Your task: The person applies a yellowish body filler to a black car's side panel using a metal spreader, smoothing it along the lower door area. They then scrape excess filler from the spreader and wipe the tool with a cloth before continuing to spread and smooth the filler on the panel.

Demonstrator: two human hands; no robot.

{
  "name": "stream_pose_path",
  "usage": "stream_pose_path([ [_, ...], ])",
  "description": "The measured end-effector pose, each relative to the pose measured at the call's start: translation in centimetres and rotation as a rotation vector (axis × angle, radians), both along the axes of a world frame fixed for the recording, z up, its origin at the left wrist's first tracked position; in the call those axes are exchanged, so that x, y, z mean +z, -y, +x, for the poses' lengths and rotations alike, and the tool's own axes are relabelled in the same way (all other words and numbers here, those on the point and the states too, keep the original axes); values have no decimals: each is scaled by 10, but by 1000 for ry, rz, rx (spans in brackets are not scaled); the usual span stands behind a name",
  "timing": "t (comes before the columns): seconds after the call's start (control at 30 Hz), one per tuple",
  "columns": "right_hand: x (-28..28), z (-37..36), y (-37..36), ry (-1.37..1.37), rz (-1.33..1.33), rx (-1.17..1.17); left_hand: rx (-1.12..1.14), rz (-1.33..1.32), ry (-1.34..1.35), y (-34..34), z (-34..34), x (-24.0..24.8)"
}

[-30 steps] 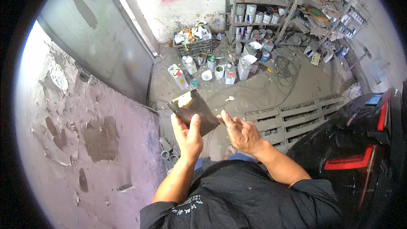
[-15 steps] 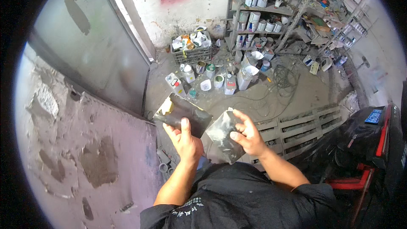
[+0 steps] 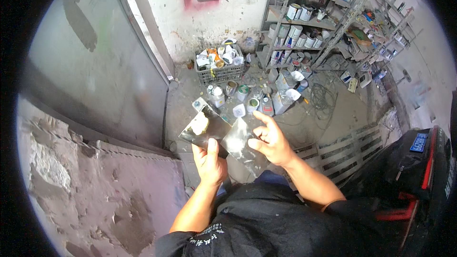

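My left hand [image 3: 210, 165] is closed on a dark rectangular plate [image 3: 216, 131], thumb on top and fingers beneath. A lump of pale yellow paste, putty by its look, [image 3: 200, 124] sits at the plate's far left end. My right hand [image 3: 275, 146] grips a thin, dark, flat spreader [image 3: 239, 145] by its right edge, thumb on top and index finger stretched out. The spreader has whitish smears or glare on its face. Its left edge meets or overlaps the plate's right end; whether they touch I cannot tell.
Cans and bottles, among them a green-rimmed can [image 3: 243, 91], stand on the floor ahead beside a full crate [image 3: 221, 74]. Shelves of tins [image 3: 304, 24] rise behind. A cable coil [image 3: 324, 99] and wooden pallet [image 3: 345, 159] lie right. A patched purplish panel [image 3: 157, 181] stands left.
The spreader in my right hand has come left against the plate's right end, closing the gap between them. My right index finger has straightened. The whole view has shifted slightly.
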State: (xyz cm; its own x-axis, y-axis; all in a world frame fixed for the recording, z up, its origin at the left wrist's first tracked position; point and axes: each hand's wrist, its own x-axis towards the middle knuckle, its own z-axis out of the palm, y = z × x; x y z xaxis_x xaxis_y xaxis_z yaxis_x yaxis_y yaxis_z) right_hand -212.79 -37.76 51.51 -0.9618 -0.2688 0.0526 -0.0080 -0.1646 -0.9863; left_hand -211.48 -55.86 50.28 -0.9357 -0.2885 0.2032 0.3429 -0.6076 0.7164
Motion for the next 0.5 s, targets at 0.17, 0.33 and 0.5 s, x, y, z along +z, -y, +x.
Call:
stream_pose_path([
  [0.17, -5, -30, 11, -30, 39, 32, -248, -47, -19, 37, -29, -3],
  [0.33, 2, -84, 25, -107, 47, 104, -371, -286, 7, 60, -54, 5],
  [0.5, 10, -147, 41, -129, -50, 229, -206, -704, 79, 74, -84, -1],
])
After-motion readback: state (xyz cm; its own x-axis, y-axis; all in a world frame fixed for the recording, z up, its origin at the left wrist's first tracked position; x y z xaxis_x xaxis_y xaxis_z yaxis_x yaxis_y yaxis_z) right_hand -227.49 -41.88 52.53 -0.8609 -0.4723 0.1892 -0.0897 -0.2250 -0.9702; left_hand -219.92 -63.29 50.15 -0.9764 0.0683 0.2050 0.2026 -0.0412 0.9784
